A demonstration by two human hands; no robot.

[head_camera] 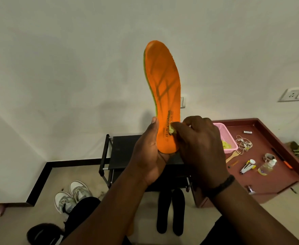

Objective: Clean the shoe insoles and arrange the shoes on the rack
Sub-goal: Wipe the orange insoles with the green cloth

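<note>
Orange insole [164,89] held upright in mid-frame, toe end uppermost against the pale wall [65,59], heel end lowest and seated in the left hand [150,156]. Printed face turned toward the camera; dark line pattern across the forefoot, lettering along the arch, green edge visible down the left side. Left hand closed around the heel from below and the left, thumb laid up along the left edge, fingers hidden behind the insole. Right hand [201,144] just right of the heel section, fingers pinched shut on a small yellow cloth [172,129], cloth pressed against the printed face near the lettering. Black band on the right wrist. Both hands in contact with the insole at its lower third; upper two thirds free and unsupported.

Below and behind the hands: black shoe rack [124,149] standing against the wall. On the floor in front of it, pair of black insoles [170,211] lying side by side. Further left on the floor, pair of white sneakers [72,197] set close together. Dark shoe [44,234] at the lower left edge, partly cut off.

To the right: maroon bench [268,175] carrying a pink basket [224,137] with something yellow inside, white cable [244,143], wooden fork [232,155], small clear bottle [267,167].
</note>
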